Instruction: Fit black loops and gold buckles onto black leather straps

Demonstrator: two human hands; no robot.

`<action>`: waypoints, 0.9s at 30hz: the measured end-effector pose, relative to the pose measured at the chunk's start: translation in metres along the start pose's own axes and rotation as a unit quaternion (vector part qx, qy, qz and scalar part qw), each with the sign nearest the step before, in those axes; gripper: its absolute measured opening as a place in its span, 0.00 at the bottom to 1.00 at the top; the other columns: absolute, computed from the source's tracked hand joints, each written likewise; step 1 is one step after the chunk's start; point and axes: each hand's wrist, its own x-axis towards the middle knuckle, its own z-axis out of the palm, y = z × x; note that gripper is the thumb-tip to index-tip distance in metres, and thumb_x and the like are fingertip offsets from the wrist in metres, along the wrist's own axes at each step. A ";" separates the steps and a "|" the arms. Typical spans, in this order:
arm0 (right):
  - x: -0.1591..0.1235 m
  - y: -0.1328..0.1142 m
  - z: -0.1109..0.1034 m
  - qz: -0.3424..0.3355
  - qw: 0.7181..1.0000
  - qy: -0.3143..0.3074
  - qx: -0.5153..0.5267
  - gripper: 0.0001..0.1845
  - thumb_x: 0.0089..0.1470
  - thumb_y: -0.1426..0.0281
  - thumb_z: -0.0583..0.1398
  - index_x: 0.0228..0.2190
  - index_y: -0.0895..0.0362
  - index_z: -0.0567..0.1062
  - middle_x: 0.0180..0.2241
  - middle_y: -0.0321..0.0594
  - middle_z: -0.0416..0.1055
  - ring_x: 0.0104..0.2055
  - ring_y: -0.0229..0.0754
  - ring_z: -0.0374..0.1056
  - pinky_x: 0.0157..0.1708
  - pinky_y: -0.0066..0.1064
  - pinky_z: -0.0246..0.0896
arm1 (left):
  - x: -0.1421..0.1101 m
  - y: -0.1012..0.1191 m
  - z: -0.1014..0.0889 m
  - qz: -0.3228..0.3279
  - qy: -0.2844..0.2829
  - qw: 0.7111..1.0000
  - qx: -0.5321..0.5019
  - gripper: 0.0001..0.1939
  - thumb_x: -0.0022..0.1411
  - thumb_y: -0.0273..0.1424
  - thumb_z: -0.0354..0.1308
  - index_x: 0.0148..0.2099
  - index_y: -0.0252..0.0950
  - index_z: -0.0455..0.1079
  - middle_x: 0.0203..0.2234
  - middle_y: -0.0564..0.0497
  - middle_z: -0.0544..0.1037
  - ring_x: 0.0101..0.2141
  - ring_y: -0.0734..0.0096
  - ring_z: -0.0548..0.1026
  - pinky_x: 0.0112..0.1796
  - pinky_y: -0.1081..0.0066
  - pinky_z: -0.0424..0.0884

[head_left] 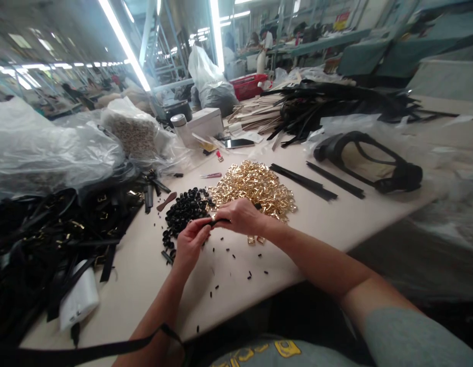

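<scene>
My left hand (pixel 191 240) and my right hand (pixel 239 216) meet above the table, both closed on a short black strap (pixel 220 221). A small bright piece, perhaps a buckle, shows at the strap between my fingertips; its shape is too small to make out. Right behind my hands lies a heap of gold-coloured buckles (pixel 255 186). To its left is a pile of small black loops (pixel 186 208), close by my left hand. A couple of loose buckles (pixel 255 239) lie under my right wrist.
Black straps with buckles (pixel 68 229) cover the table's left side, beside a white power bank (pixel 79 295). Farther back are black strips (pixel 303 181), a phone (pixel 239 143), a flask (pixel 180 125) and plastic bags (pixel 133 127). Small black scraps dot the tabletop (pixel 236 285).
</scene>
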 end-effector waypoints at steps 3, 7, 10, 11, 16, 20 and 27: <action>-0.002 -0.007 -0.005 -0.013 0.998 -0.037 -0.051 0.15 0.60 0.59 0.59 0.32 0.57 0.77 0.32 0.37 0.76 0.32 0.39 0.71 0.24 0.28 0.51 | -0.001 0.007 0.000 0.083 0.001 0.987 0.138 0.11 0.53 0.43 0.64 0.36 0.45 0.79 0.40 0.50 0.79 0.43 0.54 0.75 0.49 0.57 0.69; 0.001 -0.007 -0.010 -0.005 0.993 -0.067 -0.098 0.17 0.62 0.57 0.56 0.33 0.56 0.76 0.34 0.36 0.76 0.34 0.40 0.72 0.21 0.29 0.50 | 0.016 0.003 -0.003 0.154 0.009 0.956 0.250 0.10 0.49 0.48 0.62 0.32 0.54 0.78 0.36 0.52 0.79 0.38 0.44 0.75 0.46 0.42 0.66; 0.003 -0.002 -0.013 0.010 0.993 -0.067 -0.101 0.15 0.62 0.58 0.55 0.35 0.55 0.75 0.38 0.34 0.76 0.39 0.39 0.73 0.21 0.28 0.51 | 0.028 0.006 0.003 0.211 0.015 0.943 0.257 0.10 0.44 0.47 0.62 0.30 0.53 0.78 0.34 0.49 0.79 0.34 0.42 0.74 0.43 0.40 0.66; 0.003 0.000 -0.013 0.014 0.993 -0.067 -0.100 0.14 0.63 0.58 0.55 0.36 0.54 0.75 0.39 0.34 0.76 0.40 0.39 0.73 0.21 0.27 0.51 | 0.028 0.009 0.007 0.226 0.017 0.938 0.261 0.10 0.44 0.47 0.62 0.30 0.53 0.77 0.34 0.48 0.79 0.34 0.42 0.74 0.42 0.40 0.66; 0.003 0.015 -0.019 0.031 0.993 -0.025 -0.111 0.18 0.65 0.58 0.52 0.36 0.57 0.75 0.38 0.38 0.76 0.40 0.41 0.72 0.23 0.29 0.53 | 0.006 0.029 0.024 0.255 0.071 0.928 0.261 0.09 0.49 0.47 0.59 0.33 0.55 0.74 0.37 0.53 0.77 0.38 0.46 0.72 0.46 0.44 0.64; 0.001 0.025 -0.031 0.080 0.993 0.015 -0.082 0.17 0.64 0.58 0.55 0.37 0.56 0.76 0.37 0.38 0.76 0.38 0.40 0.71 0.27 0.29 0.54 | -0.004 0.023 0.029 0.133 -0.054 0.969 0.200 0.12 0.50 0.50 0.60 0.27 0.50 0.74 0.28 0.54 0.77 0.33 0.53 0.73 0.37 0.54 0.71; 0.001 0.016 -0.027 0.032 0.999 0.016 -0.016 0.15 0.62 0.59 0.57 0.35 0.56 0.77 0.35 0.38 0.75 0.34 0.38 0.68 0.28 0.29 0.49 | 0.020 0.005 0.020 -0.066 0.034 0.996 -0.052 0.26 0.47 0.53 0.65 0.35 0.34 0.72 0.24 0.51 0.75 0.24 0.72 0.72 0.26 0.72 0.71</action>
